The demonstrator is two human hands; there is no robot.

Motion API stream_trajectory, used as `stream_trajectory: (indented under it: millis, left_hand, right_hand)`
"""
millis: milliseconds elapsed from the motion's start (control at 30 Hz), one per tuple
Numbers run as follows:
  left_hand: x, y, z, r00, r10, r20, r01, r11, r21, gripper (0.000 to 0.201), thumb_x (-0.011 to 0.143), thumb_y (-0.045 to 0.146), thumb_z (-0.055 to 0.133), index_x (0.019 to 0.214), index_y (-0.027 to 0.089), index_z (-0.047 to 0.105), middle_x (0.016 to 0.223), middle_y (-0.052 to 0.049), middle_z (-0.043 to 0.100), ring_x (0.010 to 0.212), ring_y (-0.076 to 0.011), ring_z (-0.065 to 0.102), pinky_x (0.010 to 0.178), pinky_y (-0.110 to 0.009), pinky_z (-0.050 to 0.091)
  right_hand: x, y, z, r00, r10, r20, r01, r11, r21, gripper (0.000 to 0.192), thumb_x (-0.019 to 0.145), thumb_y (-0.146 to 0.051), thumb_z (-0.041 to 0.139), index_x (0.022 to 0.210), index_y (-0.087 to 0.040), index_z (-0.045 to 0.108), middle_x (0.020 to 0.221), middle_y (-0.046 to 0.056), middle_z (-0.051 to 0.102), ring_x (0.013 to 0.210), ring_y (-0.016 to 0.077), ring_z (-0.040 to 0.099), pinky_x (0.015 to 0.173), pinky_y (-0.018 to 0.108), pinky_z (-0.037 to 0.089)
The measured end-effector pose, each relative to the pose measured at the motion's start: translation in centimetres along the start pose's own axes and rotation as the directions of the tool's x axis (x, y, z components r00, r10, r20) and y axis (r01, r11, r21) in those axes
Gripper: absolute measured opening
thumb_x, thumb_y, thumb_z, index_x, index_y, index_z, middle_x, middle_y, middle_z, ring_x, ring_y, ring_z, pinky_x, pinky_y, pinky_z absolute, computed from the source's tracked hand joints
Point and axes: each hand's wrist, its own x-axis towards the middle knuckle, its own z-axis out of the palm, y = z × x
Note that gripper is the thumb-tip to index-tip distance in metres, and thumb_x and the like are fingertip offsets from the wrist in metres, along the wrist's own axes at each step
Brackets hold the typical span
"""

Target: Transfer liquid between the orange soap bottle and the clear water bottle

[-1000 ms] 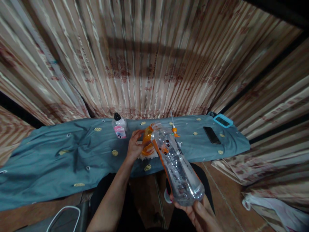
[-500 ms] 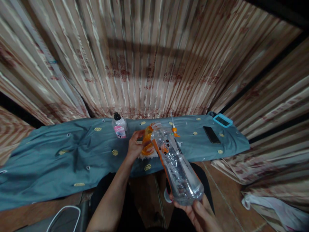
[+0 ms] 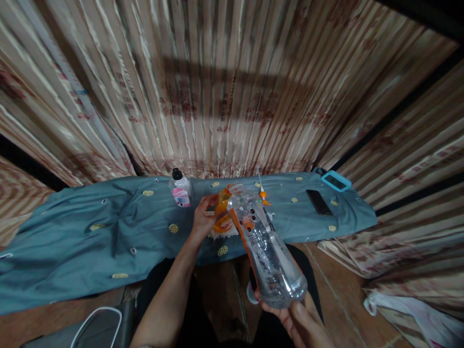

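Right hand: our right hand (image 3: 302, 321) grips the base of the clear bottle (image 3: 264, 246), tilted toward the blue cloth (image 3: 108, 227).
Left hand: our left hand (image 3: 203, 220) clasps the orange cap (image 3: 222, 212) at the bottle's mouth.
Nearby: a small bottle (image 3: 180, 190) and a phone (image 3: 319, 202) lie on the cloth.

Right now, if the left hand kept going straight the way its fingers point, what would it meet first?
The left hand points right, already at the translucent orange plastic piece. Beyond that comes the neck of the clear plastic bottle held by the right hand, though depth is unclear.
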Motion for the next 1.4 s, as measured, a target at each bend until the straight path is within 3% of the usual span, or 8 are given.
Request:
stream_trajectory:
  millis: [167, 367, 567, 667, 833, 1033, 1233, 1400]
  left_hand:
    - [0.1, -0.2, 0.0, 1.0, 0.018, 0.009, -0.018, 1.0, -0.003, 0.048, 0.056, 0.034, 0.084, 0.099, 0.02, 0.071, 0.099, -0.004, 0.067, 0.092, -0.0189, 0.063, 0.091, -0.036, 0.051]
    - [0.1, -0.5, 0.1, 0.999, 0.039, 0.003, -0.039, 0.999, 0.013, 0.049, 0.057, 0.035, 0.083, 0.101, 0.02, 0.071, 0.099, -0.004, 0.068, 0.093, -0.0198, 0.065, 0.09, -0.036, 0.051]
    - [-0.1, -0.3, 0.0, 0.999, 0.047, 0.014, -0.048, 0.999, 0.02, 0.046, 0.06, 0.031, 0.083, 0.103, 0.02, 0.071, 0.103, -0.005, 0.069, 0.096, -0.0199, 0.065, 0.092, -0.036, 0.051]
    - [-0.1, -0.4, 0.0, 0.999, 0.04, 0.023, -0.041, 0.999, 0.005, 0.047, 0.06, 0.03, 0.083, 0.104, 0.02, 0.071, 0.105, -0.005, 0.069, 0.098, -0.0202, 0.065, 0.093, -0.036, 0.052]
    - [-0.1, -0.6, 0.0, 0.999, 0.009, 0.037, -0.008, 1.0, -0.022, 0.05, 0.059, 0.031, 0.084, 0.106, 0.02, 0.071, 0.11, -0.007, 0.07, 0.103, -0.0224, 0.065, 0.096, -0.039, 0.051]
    - [-0.1, -0.8, 0.2, 0.997, -0.07, 0.025, 0.071, 0.996, -0.06, 0.058, 0.055, 0.031, 0.087, 0.108, 0.019, 0.069, 0.114, -0.008, 0.073, 0.107, -0.0248, 0.066, 0.1, -0.041, 0.049]
    - [0.0, -1.3, 0.2, 0.997, -0.074, 0.03, 0.077, 0.993, -0.089, 0.06, 0.053, 0.032, 0.087, 0.108, 0.018, 0.069, 0.117, -0.01, 0.072, 0.111, -0.0268, 0.066, 0.102, -0.043, 0.048]
    - [0.1, -1.5, 0.2, 0.997, -0.075, 0.024, 0.077, 0.993, -0.088, 0.06, 0.052, 0.032, 0.087, 0.108, 0.019, 0.069, 0.116, -0.009, 0.073, 0.11, -0.0263, 0.066, 0.102, -0.043, 0.049]
  right_hand:
    - [0.2, 0.1, -0.9, 0.997, 0.025, 0.076, -0.025, 1.0, 0.002, 0.037, 0.077, -0.04, 0.083, 0.113, -0.038, 0.076, 0.107, 0.004, 0.085, 0.095, 0.0277, 0.08, 0.083, 0.038, 0.063]
    - [0.1, 0.1, -0.4, 1.0, 0.017, -0.008, -0.017, 1.0, 0.018, 0.035, 0.074, -0.041, 0.085, 0.107, -0.035, 0.078, 0.104, 0.005, 0.086, 0.091, 0.0276, 0.082, 0.08, 0.036, 0.064]
    - [0.1, 0.5, -1.2, 0.999, 0.03, 0.042, -0.031, 0.999, 0.028, 0.036, 0.076, -0.04, 0.084, 0.111, -0.035, 0.077, 0.108, 0.007, 0.085, 0.097, 0.0302, 0.08, 0.083, 0.041, 0.063]
    - [0.1, 0.7, -1.3, 1.0, 0.022, 0.008, -0.022, 0.999, 0.029, 0.036, 0.077, -0.04, 0.083, 0.111, -0.033, 0.077, 0.109, 0.008, 0.085, 0.097, 0.0302, 0.08, 0.083, 0.041, 0.063]
    - [0.3, 0.5, -1.1, 0.998, 0.028, 0.06, -0.029, 0.999, 0.014, 0.037, 0.077, -0.04, 0.083, 0.112, -0.034, 0.076, 0.109, 0.007, 0.085, 0.098, 0.0298, 0.08, 0.084, 0.04, 0.062]
    - [0.1, 0.2, -0.3, 1.0, 0.019, -0.02, -0.019, 1.0, 0.016, 0.039, 0.072, -0.042, 0.086, 0.109, -0.033, 0.077, 0.107, 0.007, 0.085, 0.094, 0.0301, 0.081, 0.08, 0.039, 0.063]
    - [0.2, 0.1, -0.3, 0.999, 0.023, 0.032, -0.023, 1.0, -0.002, 0.039, 0.073, -0.042, 0.086, 0.11, -0.035, 0.077, 0.108, 0.006, 0.085, 0.095, 0.0293, 0.08, 0.081, 0.038, 0.063]
    - [0.2, 0.0, -0.1, 1.0, 0.018, -0.006, -0.018, 1.0, 0.001, 0.038, 0.073, -0.043, 0.086, 0.109, -0.034, 0.077, 0.105, 0.007, 0.086, 0.094, 0.0291, 0.081, 0.081, 0.038, 0.063]
